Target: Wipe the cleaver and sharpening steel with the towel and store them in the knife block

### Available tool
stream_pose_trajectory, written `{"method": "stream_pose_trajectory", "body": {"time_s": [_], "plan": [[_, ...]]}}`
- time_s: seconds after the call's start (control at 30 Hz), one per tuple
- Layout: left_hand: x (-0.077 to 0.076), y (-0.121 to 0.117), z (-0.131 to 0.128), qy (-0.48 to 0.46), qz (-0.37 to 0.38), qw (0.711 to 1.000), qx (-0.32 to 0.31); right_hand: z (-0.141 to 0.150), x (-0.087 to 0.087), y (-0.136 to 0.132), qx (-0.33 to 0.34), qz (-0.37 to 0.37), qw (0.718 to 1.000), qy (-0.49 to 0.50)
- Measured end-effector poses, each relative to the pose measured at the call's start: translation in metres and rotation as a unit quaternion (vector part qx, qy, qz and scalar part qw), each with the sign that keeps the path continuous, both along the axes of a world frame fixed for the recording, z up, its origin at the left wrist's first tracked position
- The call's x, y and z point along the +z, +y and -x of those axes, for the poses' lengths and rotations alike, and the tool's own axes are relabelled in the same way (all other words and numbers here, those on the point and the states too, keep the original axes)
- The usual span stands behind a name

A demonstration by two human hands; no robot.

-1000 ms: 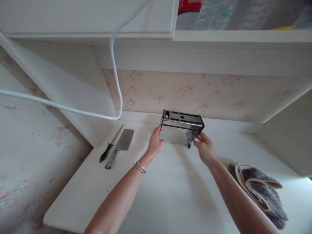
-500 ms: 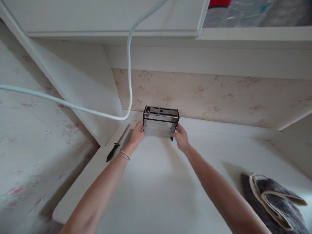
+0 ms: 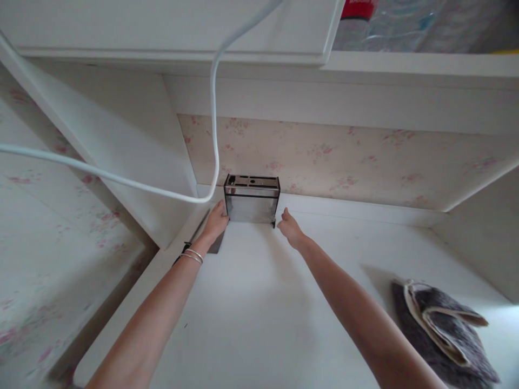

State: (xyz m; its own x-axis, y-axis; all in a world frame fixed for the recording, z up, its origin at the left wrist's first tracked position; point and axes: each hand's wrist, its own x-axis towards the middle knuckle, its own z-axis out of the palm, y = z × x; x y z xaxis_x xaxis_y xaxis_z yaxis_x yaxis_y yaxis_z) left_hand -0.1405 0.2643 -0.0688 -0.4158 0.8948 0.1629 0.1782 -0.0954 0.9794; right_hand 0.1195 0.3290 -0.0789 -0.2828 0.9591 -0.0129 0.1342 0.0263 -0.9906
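A metal knife block [image 3: 252, 208] with black edges and slots in its top stands upright on the white counter, close to the back wall. At its left side is my left hand [image 3: 216, 220], the thumb by the block's lower corner and the fingers not wrapped round it. My right hand [image 3: 290, 227] is a little apart from the block's right side, fingers loosely bent and nothing seen in them. Partly hidden behind my left hand and wrist are a thin rod with a black handle [image 3: 186, 247], like a sharpening steel, and a dark flat piece [image 3: 217, 246].
A folded dark fuzzy cloth [image 3: 441, 329] with pale edging lies on the counter [image 3: 251, 324] at right. A white cable [image 3: 214, 124] hangs in front of the cabinet [image 3: 170, 27]. Plastic-wrapped goods [image 3: 401, 24] sit on the open shelf above.
My right hand has come away from the knife block, leaving a gap. My left hand's hold has loosened beside it. The block stands against the back, and the whole view has shifted slightly.
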Motion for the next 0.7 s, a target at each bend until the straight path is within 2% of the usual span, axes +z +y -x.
{"method": "stream_pose_trajectory", "body": {"time_s": [0.07, 0.13, 0.27, 0.33, 0.4, 0.47, 0.5, 0.57, 0.63, 0.67, 0.7], "plan": [[-0.001, -0.011, 0.000, -0.008, 0.035, 0.999, 0.025, -0.016, -0.004, -0.016, -0.008, 0.043, 0.999, -0.015], [-0.001, -0.028, -0.006, -0.019, 0.059, 0.998, 0.031, -0.038, -0.005, -0.040, 0.012, 0.074, 0.997, -0.023], [-0.004, -0.078, -0.036, -0.064, 0.093, 0.994, -0.008, -0.095, -0.002, -0.096, 0.058, 0.108, 0.991, -0.055], [-0.007, -0.104, -0.055, -0.094, 0.111, 0.989, -0.036, -0.131, 0.002, -0.122, 0.042, 0.100, 0.991, -0.082], [-0.011, -0.127, -0.072, -0.119, 0.133, 0.983, -0.054, -0.171, 0.007, -0.144, -0.027, 0.052, 0.984, -0.169], [-0.016, -0.146, -0.086, -0.136, 0.155, 0.976, -0.066, -0.213, 0.014, -0.162, -0.147, 0.003, 0.955, -0.259], [-0.018, -0.154, -0.092, -0.142, 0.165, 0.974, -0.069, -0.232, 0.016, -0.170, -0.224, -0.014, 0.925, -0.307], [-0.022, -0.168, -0.102, -0.150, 0.180, 0.969, -0.074, -0.268, 0.018, -0.182, -0.354, -0.055, 0.843, -0.402], [-0.026, -0.178, -0.111, -0.156, 0.189, 0.967, -0.076, -0.296, 0.011, -0.191, -0.404, -0.052, 0.783, -0.470], [-0.027, -0.182, -0.115, -0.157, 0.193, 0.965, -0.077, -0.307, 0.004, -0.194, -0.405, -0.038, 0.771, -0.490], [-0.028, -0.186, -0.119, -0.159, 0.196, 0.965, -0.077, -0.317, -0.005, -0.196, -0.395, -0.023, 0.773, -0.496]]}}
